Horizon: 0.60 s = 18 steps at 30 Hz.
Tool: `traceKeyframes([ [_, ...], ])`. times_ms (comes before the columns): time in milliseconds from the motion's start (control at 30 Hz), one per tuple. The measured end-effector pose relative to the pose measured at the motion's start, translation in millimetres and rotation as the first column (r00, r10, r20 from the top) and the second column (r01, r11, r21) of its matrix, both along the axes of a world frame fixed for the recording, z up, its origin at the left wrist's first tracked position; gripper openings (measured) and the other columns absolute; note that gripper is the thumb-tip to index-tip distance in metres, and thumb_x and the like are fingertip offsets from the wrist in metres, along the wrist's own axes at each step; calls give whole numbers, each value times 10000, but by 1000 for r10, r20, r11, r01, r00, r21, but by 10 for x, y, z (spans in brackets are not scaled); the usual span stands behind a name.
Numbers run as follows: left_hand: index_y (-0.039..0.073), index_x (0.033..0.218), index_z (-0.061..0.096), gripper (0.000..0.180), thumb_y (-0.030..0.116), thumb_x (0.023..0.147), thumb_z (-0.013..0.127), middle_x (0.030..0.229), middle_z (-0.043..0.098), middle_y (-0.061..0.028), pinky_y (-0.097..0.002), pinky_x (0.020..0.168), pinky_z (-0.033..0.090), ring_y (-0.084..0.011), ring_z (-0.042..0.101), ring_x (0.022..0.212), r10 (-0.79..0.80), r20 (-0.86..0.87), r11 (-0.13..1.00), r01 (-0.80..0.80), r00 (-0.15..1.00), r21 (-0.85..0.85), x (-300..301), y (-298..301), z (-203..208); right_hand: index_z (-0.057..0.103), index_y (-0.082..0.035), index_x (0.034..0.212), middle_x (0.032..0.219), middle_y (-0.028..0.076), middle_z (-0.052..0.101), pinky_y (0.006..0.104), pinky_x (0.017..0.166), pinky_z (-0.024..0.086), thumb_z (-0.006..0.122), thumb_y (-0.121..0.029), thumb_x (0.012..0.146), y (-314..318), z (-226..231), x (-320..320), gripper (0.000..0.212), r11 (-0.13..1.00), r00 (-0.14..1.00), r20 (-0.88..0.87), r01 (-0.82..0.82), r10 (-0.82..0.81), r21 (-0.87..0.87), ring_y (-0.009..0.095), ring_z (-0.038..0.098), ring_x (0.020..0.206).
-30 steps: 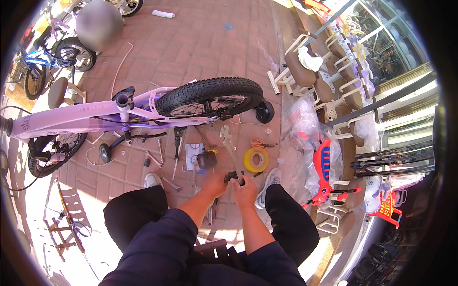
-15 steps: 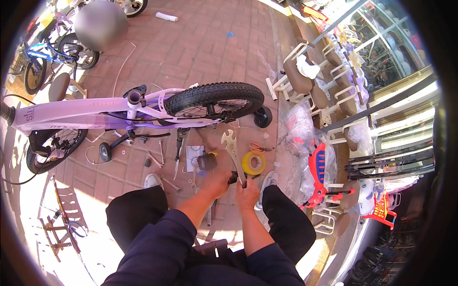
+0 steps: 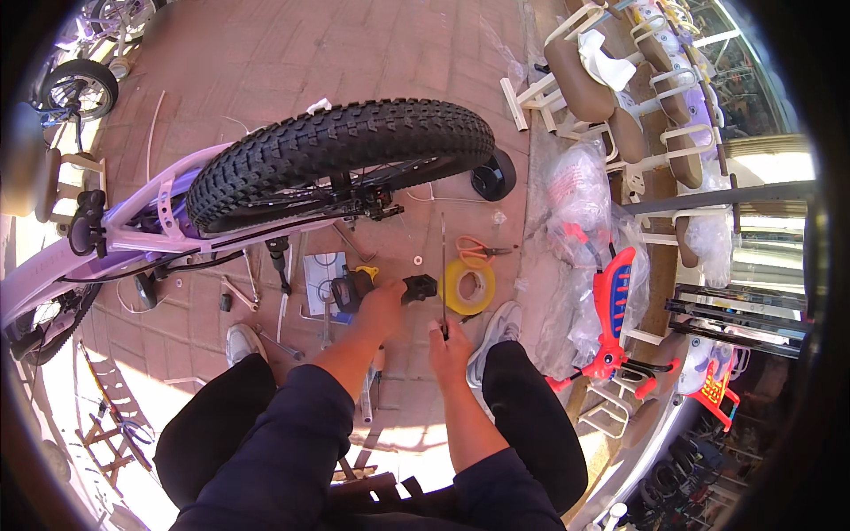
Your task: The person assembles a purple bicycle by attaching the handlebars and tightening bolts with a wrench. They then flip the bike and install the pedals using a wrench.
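My right hand [image 3: 452, 350] is closed around the lower end of a flat metal wrench [image 3: 444, 265], which stands up edge-on and looks like a thin strip. Closed around a small black blocky part [image 3: 420, 287] is my left hand [image 3: 384, 308], a short way to the left of the wrench. The part's exact kind is hard to make out. Just beyond my left hand lies a dark box-like tool [image 3: 352, 289] with a yellow tip. A lilac bicycle [image 3: 40, 273] lies across the ground ahead, its knobby black tire [image 3: 345, 133] nearest to my hands.
A roll of yellow tape [image 3: 483, 299] and orange-handled pliers [image 3: 478, 251] lie right of the wrench. Loose wrenches [image 3: 239, 294] and a printed sheet [image 3: 319, 273] lie to the left. Brown seats [image 3: 575, 80] and a red-and-blue toy scooter [image 3: 613, 305] line the right side.
My view has moved closer to the bicycle's wheel. My hands have drawn apart, the left going up and left with the black part. The wrench has turned from flat-on to edge-on.
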State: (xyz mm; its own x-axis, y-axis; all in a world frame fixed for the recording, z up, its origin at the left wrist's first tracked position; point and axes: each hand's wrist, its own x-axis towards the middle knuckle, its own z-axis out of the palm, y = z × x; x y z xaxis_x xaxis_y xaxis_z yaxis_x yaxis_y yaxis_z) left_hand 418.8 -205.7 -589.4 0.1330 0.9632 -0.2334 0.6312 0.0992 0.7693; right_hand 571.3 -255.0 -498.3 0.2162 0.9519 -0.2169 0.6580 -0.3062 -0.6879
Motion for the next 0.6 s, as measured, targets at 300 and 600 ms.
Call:
traceKeyframes([
  [300,71,983,665,176,126,818,692,989,685,-168,-482,771,563,-386,690,895,8,-84,992,-19,996,-123,87,113,-428,663,-17,1015,744,156,648,373,670,505,592,-275,970,-46,-519,-176,271,977,999,12,-35,39,-212,268,638,671],
  [600,73,981,637,175,124,823,692,975,675,-182,-492,764,557,-398,682,887,24,-113,995,-36,993,-97,69,122,-365,619,12,881,729,204,653,377,665,494,612,-223,936,39,-41,-244,242,941,947,-308,187,-96,281,354,669,718],
])
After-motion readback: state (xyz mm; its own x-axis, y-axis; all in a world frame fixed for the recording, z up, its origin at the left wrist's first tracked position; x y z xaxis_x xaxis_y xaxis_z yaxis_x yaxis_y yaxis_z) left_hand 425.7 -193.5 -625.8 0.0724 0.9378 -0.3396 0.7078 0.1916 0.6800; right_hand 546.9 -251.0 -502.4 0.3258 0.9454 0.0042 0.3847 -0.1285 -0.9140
